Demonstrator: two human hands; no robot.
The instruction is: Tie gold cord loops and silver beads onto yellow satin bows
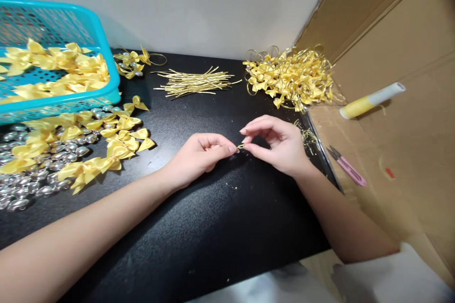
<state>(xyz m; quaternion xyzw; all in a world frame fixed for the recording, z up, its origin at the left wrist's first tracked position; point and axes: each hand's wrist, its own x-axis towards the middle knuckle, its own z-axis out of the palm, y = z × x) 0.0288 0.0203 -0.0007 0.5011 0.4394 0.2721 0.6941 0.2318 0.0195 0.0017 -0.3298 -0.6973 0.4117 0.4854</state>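
Left hand (202, 154), right hand (279, 144) — both pinching one gold tie (241, 146) low over table (220, 227). Best: fingertips close together, firm grip, small moves — bows (106, 149) lie near left.

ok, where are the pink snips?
Head view, right side: the pink snips lie on the cardboard, just past the black table edge, beside the right hand.

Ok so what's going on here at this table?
A person's two hands meet over a black table. The left hand and right hand pinch a small gold piece between their fingertips. Yellow bows lie loose at the left by a turquoise basket, with gold ties at the back and another bow pile to the right.
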